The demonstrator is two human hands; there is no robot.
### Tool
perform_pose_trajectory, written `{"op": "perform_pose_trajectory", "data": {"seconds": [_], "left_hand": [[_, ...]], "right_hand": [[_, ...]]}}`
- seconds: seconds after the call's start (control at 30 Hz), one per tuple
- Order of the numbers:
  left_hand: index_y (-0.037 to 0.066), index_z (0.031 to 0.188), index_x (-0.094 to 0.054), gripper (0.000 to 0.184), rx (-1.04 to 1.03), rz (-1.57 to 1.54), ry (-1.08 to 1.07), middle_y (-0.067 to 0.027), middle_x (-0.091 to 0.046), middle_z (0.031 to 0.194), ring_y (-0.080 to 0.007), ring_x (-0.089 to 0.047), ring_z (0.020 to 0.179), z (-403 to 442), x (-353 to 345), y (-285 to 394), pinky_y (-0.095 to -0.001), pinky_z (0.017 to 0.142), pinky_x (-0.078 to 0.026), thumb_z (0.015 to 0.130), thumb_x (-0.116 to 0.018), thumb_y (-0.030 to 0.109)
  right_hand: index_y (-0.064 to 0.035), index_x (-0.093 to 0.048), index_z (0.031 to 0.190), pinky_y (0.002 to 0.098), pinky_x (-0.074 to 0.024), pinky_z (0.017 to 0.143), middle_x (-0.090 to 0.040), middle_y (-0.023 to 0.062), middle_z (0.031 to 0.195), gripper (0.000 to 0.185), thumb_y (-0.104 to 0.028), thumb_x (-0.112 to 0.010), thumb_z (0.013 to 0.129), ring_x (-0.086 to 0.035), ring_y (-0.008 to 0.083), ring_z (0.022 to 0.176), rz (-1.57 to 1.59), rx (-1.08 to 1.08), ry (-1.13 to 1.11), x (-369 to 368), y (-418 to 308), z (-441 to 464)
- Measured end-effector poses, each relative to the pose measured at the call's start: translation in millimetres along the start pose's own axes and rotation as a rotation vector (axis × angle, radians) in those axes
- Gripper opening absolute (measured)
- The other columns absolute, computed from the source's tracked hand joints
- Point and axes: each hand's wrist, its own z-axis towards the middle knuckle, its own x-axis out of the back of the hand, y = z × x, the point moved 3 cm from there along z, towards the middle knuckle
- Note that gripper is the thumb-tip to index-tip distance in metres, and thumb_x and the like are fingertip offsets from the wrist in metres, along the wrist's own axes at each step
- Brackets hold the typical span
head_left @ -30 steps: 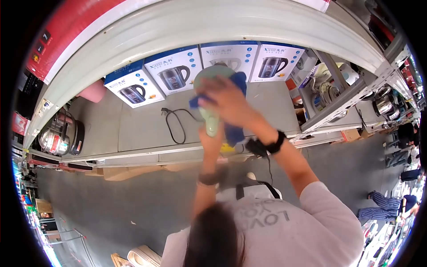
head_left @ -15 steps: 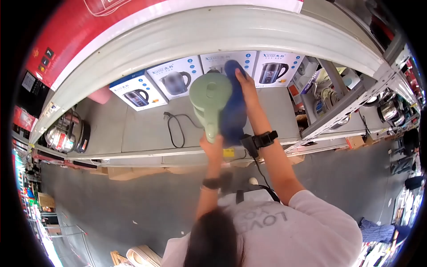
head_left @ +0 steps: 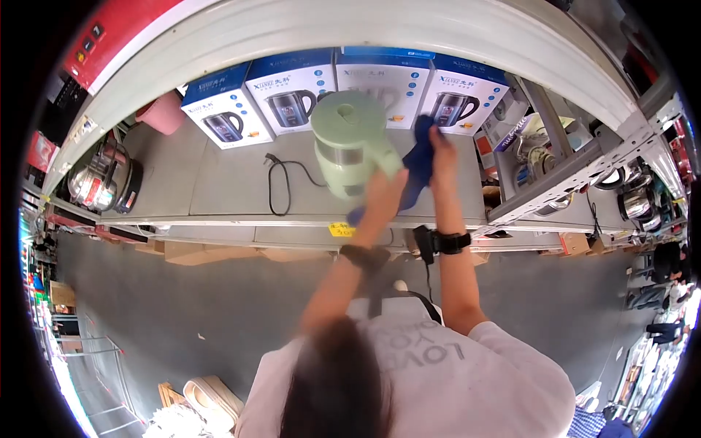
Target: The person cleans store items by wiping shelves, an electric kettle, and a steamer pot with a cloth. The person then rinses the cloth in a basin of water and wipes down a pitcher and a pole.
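Observation:
A pale green electric kettle (head_left: 342, 135) with a silver band is over the front part of the shelf, lid up, its handle pointing toward me and to the right. Around that handle my left hand (head_left: 383, 197) is closed, slightly blurred. My right hand (head_left: 443, 160) grips a dark blue cloth (head_left: 419, 164) just to the right of the kettle; the cloth hangs down behind my left hand. Whether the kettle's base touches the shelf I cannot tell. A black cord (head_left: 281, 186) with a plug lies on the shelf left of the kettle.
Boxes with kettle pictures (head_left: 292, 98) line the shelf's back. A pink container (head_left: 161, 113) and a steel pot (head_left: 98, 179) stand to the left. A metal upright (head_left: 555, 182) borders the right side. Above runs the upper shelf's edge (head_left: 350, 31); a yellow price tag (head_left: 342, 229) marks the front edge.
The kettle's handle has swung to the right with my left hand. My right hand and the cloth have shifted right, away from the kettle's side. The view has tilted, showing more of the boxes.

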Motion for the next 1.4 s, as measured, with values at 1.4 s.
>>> {"op": "perform_pose_trajectory", "data": {"seconds": [1.4], "left_hand": [[0.018, 0.122, -0.060, 0.038, -0.428, 0.931, -0.157, -0.0155, -0.065, 0.106, -0.0377, -0.062, 0.096, 140.0, 99.7, 104.3, -0.0446, 0.082, -0.049, 0.091, -0.051, 0.038]], "right_hand": [[-0.0121, -0.062, 0.113, 0.0434, -0.0447, 0.091, -0.057, 0.0091, 0.115, 0.058, -0.001, -0.063, 0.056, -0.052, 0.0326, 0.106, -0.803, 1.287, -0.341, -71.8, -8.8, -50.2]]}}
